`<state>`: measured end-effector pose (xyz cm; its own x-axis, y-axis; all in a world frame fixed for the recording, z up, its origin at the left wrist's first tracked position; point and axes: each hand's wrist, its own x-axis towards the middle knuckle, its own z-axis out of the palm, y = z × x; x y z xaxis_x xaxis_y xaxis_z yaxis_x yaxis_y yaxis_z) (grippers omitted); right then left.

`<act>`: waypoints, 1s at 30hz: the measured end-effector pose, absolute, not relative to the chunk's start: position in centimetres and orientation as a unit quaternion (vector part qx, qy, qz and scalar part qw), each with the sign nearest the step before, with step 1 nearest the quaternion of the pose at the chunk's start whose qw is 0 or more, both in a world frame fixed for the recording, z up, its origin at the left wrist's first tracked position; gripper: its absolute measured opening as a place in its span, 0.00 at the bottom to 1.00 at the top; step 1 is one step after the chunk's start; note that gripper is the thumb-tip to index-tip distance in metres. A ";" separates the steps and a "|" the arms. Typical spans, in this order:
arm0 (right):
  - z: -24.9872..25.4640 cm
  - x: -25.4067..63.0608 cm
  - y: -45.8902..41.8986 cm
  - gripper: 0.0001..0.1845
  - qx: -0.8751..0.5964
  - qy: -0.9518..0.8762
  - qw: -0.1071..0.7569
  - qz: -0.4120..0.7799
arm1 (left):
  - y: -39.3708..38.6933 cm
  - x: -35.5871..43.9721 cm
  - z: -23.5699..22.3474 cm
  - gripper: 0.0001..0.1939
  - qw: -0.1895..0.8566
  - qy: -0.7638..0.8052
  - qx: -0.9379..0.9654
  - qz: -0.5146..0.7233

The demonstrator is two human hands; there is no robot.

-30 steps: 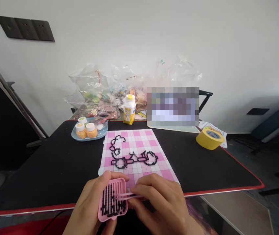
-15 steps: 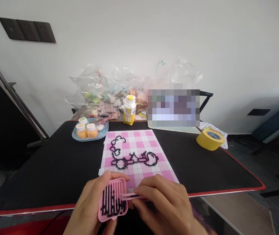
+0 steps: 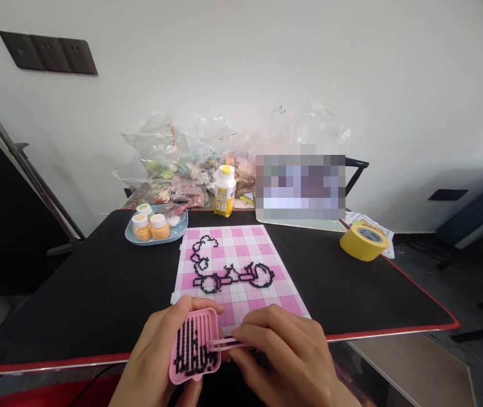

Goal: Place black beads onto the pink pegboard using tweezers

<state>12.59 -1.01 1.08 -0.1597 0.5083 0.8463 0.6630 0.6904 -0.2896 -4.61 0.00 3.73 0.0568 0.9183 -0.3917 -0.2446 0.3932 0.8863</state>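
Observation:
My left hand point(image 3: 156, 350) is closed around a small pink ridged tray point(image 3: 212, 319), tilted toward me at the table's front edge. Black beads point(image 3: 188, 345) lie in its grooves, many gathered at the lower end. Pinched in my right hand point(image 3: 284, 350) are pink tweezers point(image 3: 228, 342), their tips down among the beads at the tray's right side. Whether the tips grip a bead is too small to tell. Beyond both hands lies a pink and white checked pegboard point(image 3: 241, 243), which carries an outline of black beads point(image 3: 262, 275).
A blue plate point(image 3: 177, 232) with several bead jars point(image 3: 160, 226) stands at the left. Behind the board are a white and yellow bottle point(image 3: 224, 192), plastic bags point(image 3: 173, 181) and a blurred screen point(image 3: 301, 186). A yellow tape roll point(image 3: 363, 241) lies at the right.
The tweezer tips have shifted very slightly down and right within the tray. My left hand and the tray have hardly moved.

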 end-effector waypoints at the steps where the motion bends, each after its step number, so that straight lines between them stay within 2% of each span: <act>1: 1.1 12.6 -1.0 0.12 -0.386 -0.758 0.520 -0.076 | 0.0 -4.6 3.8 0.26 0.654 0.519 0.323 0.445; 15: 1.4 12.6 -1.2 0.12 -0.389 -0.751 0.525 -0.092 | 0.0 -4.6 3.8 0.26 0.660 0.508 0.322 0.451; 21: 1.2 12.7 -1.2 0.11 -0.385 -0.757 0.520 -0.091 | 0.0 -4.8 3.5 0.22 0.666 0.507 0.325 0.441; 30: 1.6 13.1 -0.6 0.09 -0.360 -0.775 0.510 -0.101 | -0.1 -5.4 2.5 0.25 0.643 0.520 0.342 0.446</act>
<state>13.15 -0.63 1.62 -0.2206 0.4558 0.8623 0.6610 0.7199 -0.2114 -5.37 -0.07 2.54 0.0622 0.9294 -0.3638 -0.2183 0.3683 0.9037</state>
